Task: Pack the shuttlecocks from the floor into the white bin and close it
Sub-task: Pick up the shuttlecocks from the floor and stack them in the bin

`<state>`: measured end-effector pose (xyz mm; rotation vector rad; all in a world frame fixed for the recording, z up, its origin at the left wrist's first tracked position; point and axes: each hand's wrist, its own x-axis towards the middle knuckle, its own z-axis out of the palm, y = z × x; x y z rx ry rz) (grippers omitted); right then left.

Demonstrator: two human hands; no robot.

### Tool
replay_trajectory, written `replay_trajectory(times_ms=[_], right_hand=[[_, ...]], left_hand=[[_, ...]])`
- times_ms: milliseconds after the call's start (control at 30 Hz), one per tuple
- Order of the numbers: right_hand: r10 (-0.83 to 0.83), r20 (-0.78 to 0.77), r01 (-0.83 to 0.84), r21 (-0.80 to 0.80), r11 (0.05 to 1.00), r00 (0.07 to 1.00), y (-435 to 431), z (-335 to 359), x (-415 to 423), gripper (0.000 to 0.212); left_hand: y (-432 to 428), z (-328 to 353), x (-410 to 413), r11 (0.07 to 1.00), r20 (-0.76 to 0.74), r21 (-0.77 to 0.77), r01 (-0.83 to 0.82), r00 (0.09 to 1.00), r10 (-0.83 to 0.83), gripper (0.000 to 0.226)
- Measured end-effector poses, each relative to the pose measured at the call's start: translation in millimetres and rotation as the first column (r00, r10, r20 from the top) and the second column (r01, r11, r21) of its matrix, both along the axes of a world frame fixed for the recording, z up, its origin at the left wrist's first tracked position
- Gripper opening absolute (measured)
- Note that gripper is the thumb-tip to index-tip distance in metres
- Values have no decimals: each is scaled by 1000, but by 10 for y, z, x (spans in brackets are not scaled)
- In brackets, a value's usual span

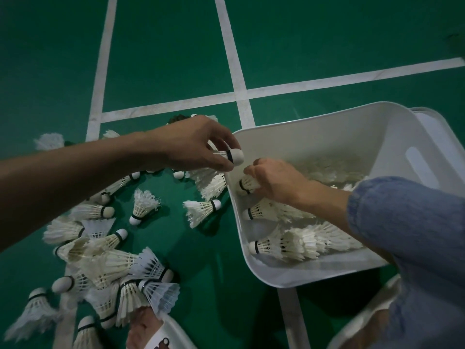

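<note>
My left hand (193, 144) pinches a white shuttlecock (234, 155) by its cork, just above the left rim of the white bin (302, 273). Inside the bin, my right hand (274, 180) grips another shuttlecock (247, 185) near the left wall. Rows of stacked shuttlecocks (299, 243) lie along the bin's bottom. Several loose shuttlecocks (105, 258) are scattered on the green floor to the left of the bin. Under the bin's far right side shows the white lid (437, 132).
White court lines (234, 71) cross the green floor beyond the bin. My foot in a white slipper (156, 333) sits at the bottom edge among the shuttlecocks. My blue sleeve (412, 235) reaches over the bin's right side.
</note>
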<state>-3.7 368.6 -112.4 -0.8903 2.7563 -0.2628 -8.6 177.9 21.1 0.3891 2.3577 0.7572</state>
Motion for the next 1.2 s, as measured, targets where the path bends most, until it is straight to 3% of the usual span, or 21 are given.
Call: replay_trajectory(times_ms=[100, 267, 467, 667, 733, 800, 867, 900, 967, 1067, 1200], right_hand=[[26, 47, -24, -26, 999, 999, -24, -42, 18, 46], [-107, 191, 135, -141, 981, 976, 92, 81, -7, 83], [-114, 201, 141, -129, 982, 973, 102, 213, 51, 85], [-162, 300, 243, -256, 936, 940, 246, 265, 23, 62], [-284, 394, 427, -343, 837, 874, 283, 343, 7, 47], [-342, 514, 594, -481, 645, 787, 344, 527, -13, 37], [-204, 648, 653, -588, 478, 733, 453, 780, -30, 42], [-120, 692, 656, -592, 469, 711, 508, 910, -28, 49], [-51, 736, 612, -520, 595, 675, 598, 1120, 1, 65], [-151, 688, 502, -345, 793, 710, 650, 1300, 17, 73], [-201, 628, 416, -215, 883, 752, 743, 1389, 11, 63]], left_hand=[[7, -4, 18, 999, -14, -31, 34, 999, -34, 28], [-5, 38, 21, 999, -28, -32, 32, 999, -33, 22], [3, 139, 48, 997, -131, -63, 40, 990, -48, 26], [136, 292, 88, 991, -135, 129, -35, 989, 52, 41], [197, 285, 85, 989, -136, 141, -40, 989, 60, 37], [266, 252, 83, 987, -132, 148, -53, 989, 73, 29], [338, 201, 76, 984, -138, 159, -75, 986, 98, 26], [379, 172, 74, 984, -142, 158, -85, 984, 108, 27], [473, 99, 63, 980, -140, 166, -110, 981, 134, 27], [629, -2, 59, 962, -89, 219, -161, 979, 184, 28], [775, -74, 49, 946, -19, 279, -163, 984, 176, 29]])
